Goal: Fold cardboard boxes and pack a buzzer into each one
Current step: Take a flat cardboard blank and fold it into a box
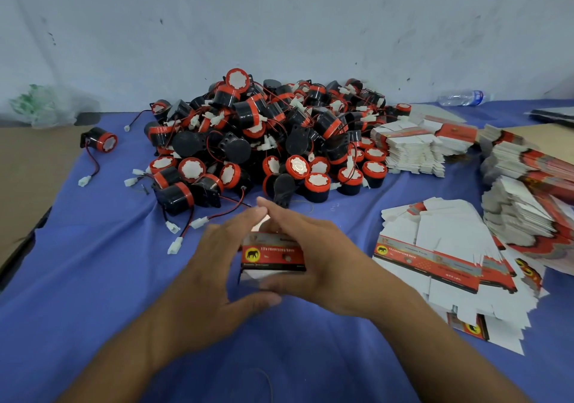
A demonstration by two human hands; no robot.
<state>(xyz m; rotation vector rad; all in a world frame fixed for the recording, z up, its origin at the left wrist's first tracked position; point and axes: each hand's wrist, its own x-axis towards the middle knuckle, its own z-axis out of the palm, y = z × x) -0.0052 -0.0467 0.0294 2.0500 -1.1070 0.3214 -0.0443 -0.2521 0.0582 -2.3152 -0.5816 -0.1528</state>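
A small folded cardboard box (271, 255), red and white with a yellow elephant badge, sits low over the blue cloth between my hands. My left hand (214, 278) grips it from the left, fingers over its far top edge and thumb under its near edge. My right hand (313, 259) holds its right side, fingers curled over the top where they meet the left fingertips. Whether a buzzer is inside is hidden. Behind the box lies a big pile of black-and-red buzzers (264, 141) with red-black wires and white plugs.
Stacks of flat unfolded boxes (447, 256) fan out at the right, with more stacks (410, 148) behind. One lone buzzer (101, 140) lies at the far left. A water bottle (462, 96) and a plastic bag (43, 104) lie by the wall. The blue cloth (93, 263) covers the table.
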